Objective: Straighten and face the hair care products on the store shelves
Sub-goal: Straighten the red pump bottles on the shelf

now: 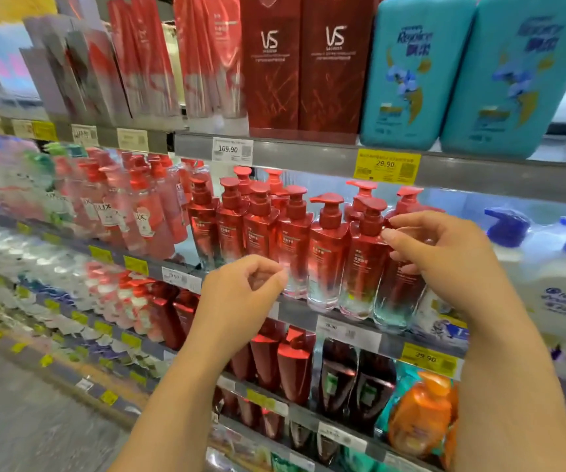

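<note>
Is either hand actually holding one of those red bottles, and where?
The right hand touches a red pump bottle at its shoulder; a firm grip cannot be told. The left hand holds nothing.

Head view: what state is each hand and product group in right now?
Left hand: loosely curled, empty, before the red pump bottles.
Right hand: fingers on the rightmost red pump bottle; grip unclear.
Red pump bottles: upright, pump heads pointing different ways.
Teal bottles: upright, labels forward.

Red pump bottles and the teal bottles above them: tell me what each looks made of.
Red pump bottles: likely glossy plastic, metallic red fading to see-through bases; sharp highlights show. Pump heads look like matte red plastic. Teal bottles: opaque plastic with a soft sheen and printed labels.
</note>
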